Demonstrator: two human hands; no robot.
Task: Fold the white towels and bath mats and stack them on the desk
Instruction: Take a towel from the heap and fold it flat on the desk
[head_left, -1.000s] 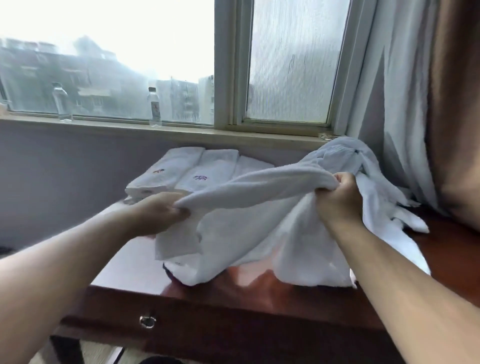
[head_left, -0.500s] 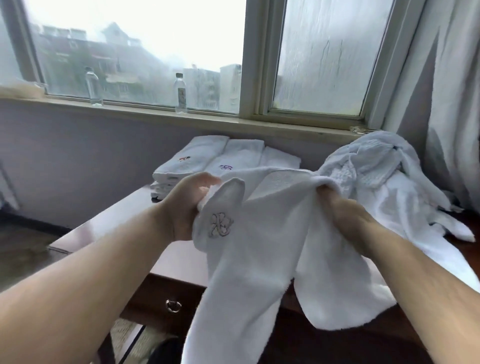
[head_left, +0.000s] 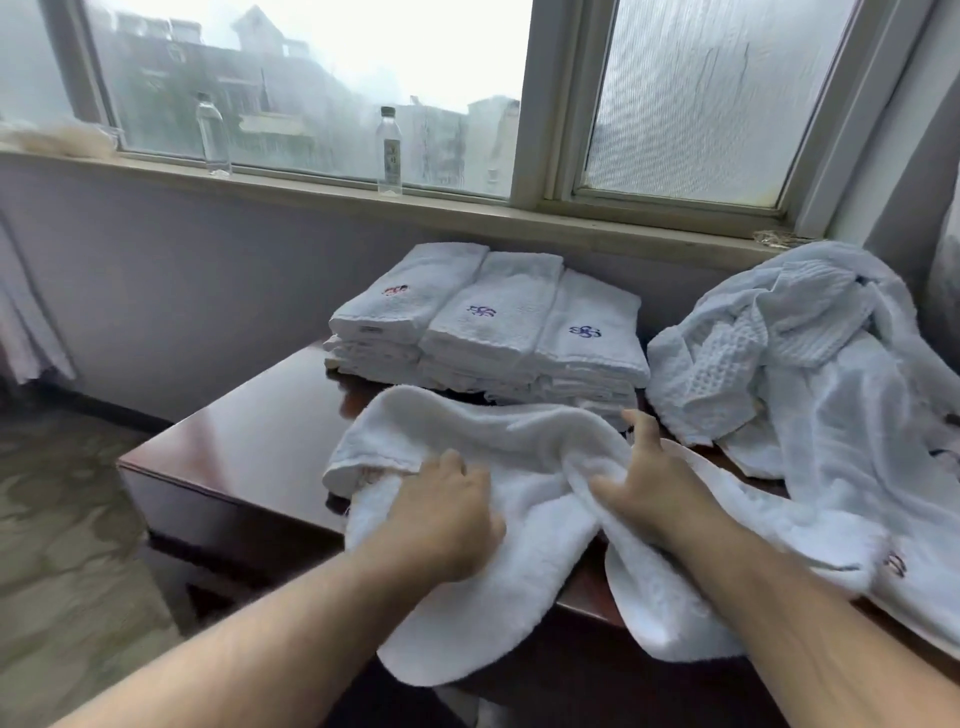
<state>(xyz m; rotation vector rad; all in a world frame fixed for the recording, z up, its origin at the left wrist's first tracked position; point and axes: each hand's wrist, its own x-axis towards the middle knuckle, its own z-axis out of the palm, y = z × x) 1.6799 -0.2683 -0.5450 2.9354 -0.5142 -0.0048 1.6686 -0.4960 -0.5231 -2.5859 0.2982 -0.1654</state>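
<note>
Two hands work on one white towel (head_left: 498, 441), which lies crumpled along the near edge of the dark wooden desk (head_left: 234, 447). Two parts of it hang down over that edge. The left hand (head_left: 441, 514) lies on the left end of the towel, with its fingers curled down into the cloth and grasping it. The right hand (head_left: 657, 483) grasps a fold near the middle of the towel, the thumb spread to the left and one finger raised.

At the far edge of the desk, below the window sill (head_left: 311, 191), stands the stack of folded towels (head_left: 483, 322). It has three rows side by side, each top towel bearing a small embroidered mark. Near it, on the right side of the desk, lies a loose heap of white linen (head_left: 805, 374), partly of waffle cloth. On the sill a clear plastic bottle (head_left: 213, 135) and a second bottle (head_left: 389, 150) stand upright, well apart.
</note>
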